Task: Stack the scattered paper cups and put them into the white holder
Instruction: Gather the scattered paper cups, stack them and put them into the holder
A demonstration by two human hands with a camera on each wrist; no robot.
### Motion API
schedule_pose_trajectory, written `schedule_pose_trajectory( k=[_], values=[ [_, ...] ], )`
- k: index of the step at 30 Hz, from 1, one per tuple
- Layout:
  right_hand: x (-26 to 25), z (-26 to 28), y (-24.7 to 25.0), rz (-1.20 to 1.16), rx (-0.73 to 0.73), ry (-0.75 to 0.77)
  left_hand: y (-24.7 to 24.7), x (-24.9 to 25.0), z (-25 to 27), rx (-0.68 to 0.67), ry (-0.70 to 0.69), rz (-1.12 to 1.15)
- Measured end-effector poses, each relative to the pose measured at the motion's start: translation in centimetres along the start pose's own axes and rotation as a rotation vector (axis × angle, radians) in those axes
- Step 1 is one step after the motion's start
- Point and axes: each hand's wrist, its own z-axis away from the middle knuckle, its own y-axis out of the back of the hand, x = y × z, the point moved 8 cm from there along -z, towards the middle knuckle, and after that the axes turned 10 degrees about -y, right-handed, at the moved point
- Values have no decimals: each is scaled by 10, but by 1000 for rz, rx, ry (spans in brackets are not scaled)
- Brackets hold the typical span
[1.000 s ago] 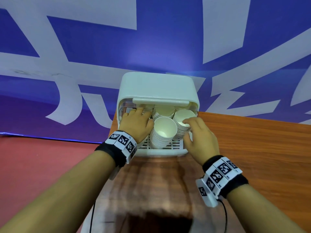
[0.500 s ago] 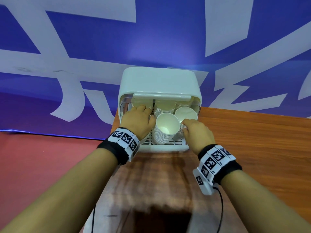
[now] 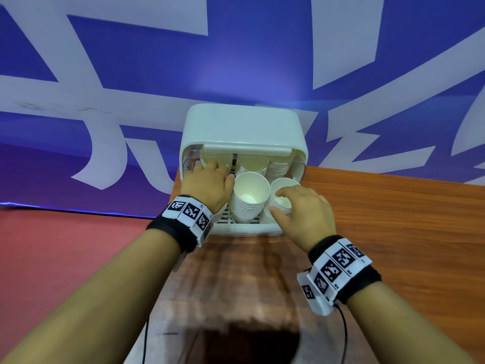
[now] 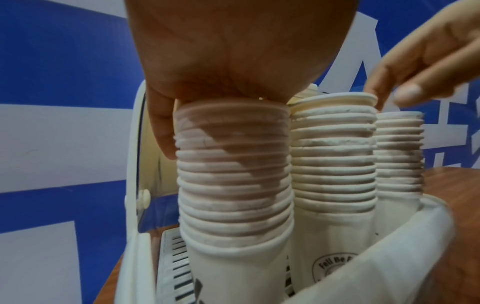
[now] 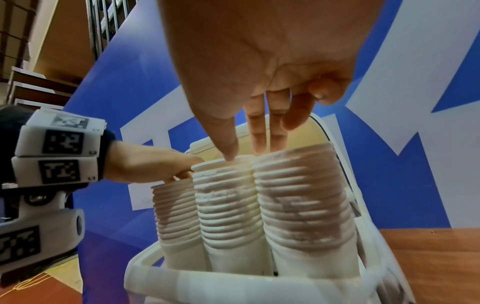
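1. Nearest the camera, two bare forearms reach forward over a wooden table (image 3: 380, 219), each wrist wrapped in a black band carrying white blocks with black square codes (image 3: 338, 266).
2. Further on, the right hand (image 3: 305, 214) hangs over the right front stack of cups (image 5: 303, 205); its fingers (image 5: 255, 131) are straight and slightly apart, tips pointing down at the rims, thumb tip touching the rim of the middle front stack (image 5: 226, 201). It clasps nothing.
3. Beside it, the left hand (image 3: 207, 186) lies on top of the left front stack (image 4: 233, 174), palm pressed on the top rim, thumb running down the side of the stack. Whether the other fingers curl round the cups cannot be told; they are hidden behind the hand.
4. Between the hands, the middle front stack (image 3: 250, 198) stands open-mouthed and upright, touching its neighbours on both sides.
5. All three front stacks stand in the white holder (image 3: 241, 127), on its slotted floor (image 4: 179, 265) behind a low front wall (image 5: 233, 281). More stacks stand in a row behind them under the holder's raised lid.
6. Beyond the holder rises a blue banner (image 3: 236, 48) with large white shapes; at left lies a red floor (image 3: 52, 258).
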Motion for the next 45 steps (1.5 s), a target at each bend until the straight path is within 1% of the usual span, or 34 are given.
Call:
schedule_pose_trajectory(
  k=[2, 3, 8, 11, 14, 16, 18, 22, 27, 33, 36, 41, 45],
  values=[
    [-7, -2, 12, -41, 77, 41, 0, 0, 1, 31, -15, 23],
    [-11, -4, 15, -41, 84, 56, -1, -1, 2, 47, -26, 33],
    [-24, -16, 6, 64, -39, 66, -5, 5, 19, 105, -95, 24],
    [-27, -22, -2, 93, -91, 58, -10, 7, 25, 115, -100, 62],
    [-28, -28, -7, 111, -120, 50, -11, 11, 27, 138, -134, 67],
    [-29, -32, -10, 128, -142, 36, -13, 12, 27, 118, -150, 73],
    [-30, -38, -12, 143, -148, 26, -16, 12, 27, 88, -147, 82],
    [-27, -47, -19, 154, -198, 8, -17, 12, 26, 75, -135, 33],
    [-29, -56, -28, 178, -239, -1, -17, 12, 24, 125, -139, 25],
    [-35, -60, -35, 182, -237, -7, -14, 13, 23, 191, -143, 23],
    [-38, -62, -34, 213, -210, -5, -14, 12, 23, 218, -137, 28],
    [-36, -68, -35, 292, -150, -48, -14, 12, 20, 246, -113, 26],
    [-39, -66, -35, 257, -175, -30, -13, 13, 22, 271, -103, 43]
  ],
)
